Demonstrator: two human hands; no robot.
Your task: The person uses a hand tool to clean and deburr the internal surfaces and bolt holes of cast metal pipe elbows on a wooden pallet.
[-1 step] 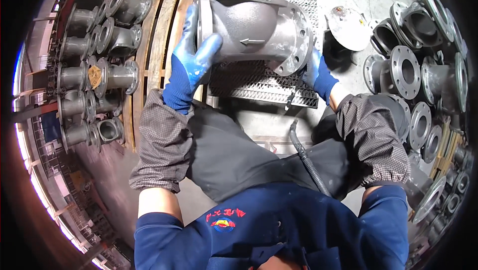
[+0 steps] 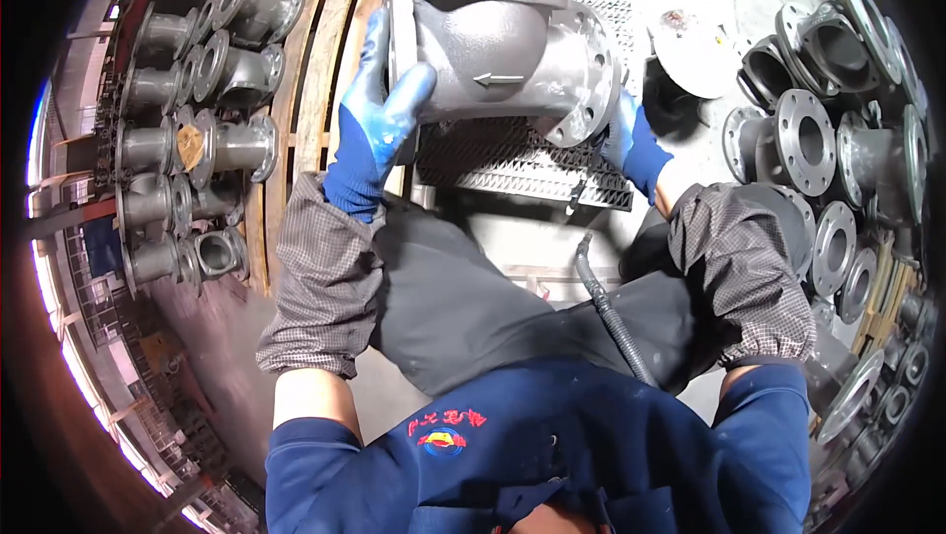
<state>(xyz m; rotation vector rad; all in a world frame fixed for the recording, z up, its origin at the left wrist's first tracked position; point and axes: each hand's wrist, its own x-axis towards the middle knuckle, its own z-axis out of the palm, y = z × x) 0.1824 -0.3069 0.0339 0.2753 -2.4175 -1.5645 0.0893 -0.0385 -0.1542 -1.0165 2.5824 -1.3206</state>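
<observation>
A grey cast-metal valve body (image 2: 493, 56) with a round flange at each end and a raised arrow on its side lies across in front of me, over a metal grating (image 2: 532, 165). My left hand (image 2: 379, 120), in a blue coated glove, grips its left flange, thumb on the near side and fingers along the outer face. At the right flange, my right hand (image 2: 628, 145), gloved alike, is pressed against the outer rim; its fingertips are partly hidden behind the flange.
Left of the grating lies a wooden pallet (image 2: 320, 71), with stacked flanged valve bodies (image 2: 241, 150) beyond it. More flanged castings (image 2: 803, 140) stand on the right. A round white-topped stool (image 2: 690, 61) is at the upper right. A corrugated hose (image 2: 611, 312) crosses my right thigh.
Almost nothing differs. Both hands keep their hold on the valve body, and the view has shifted very slightly.
</observation>
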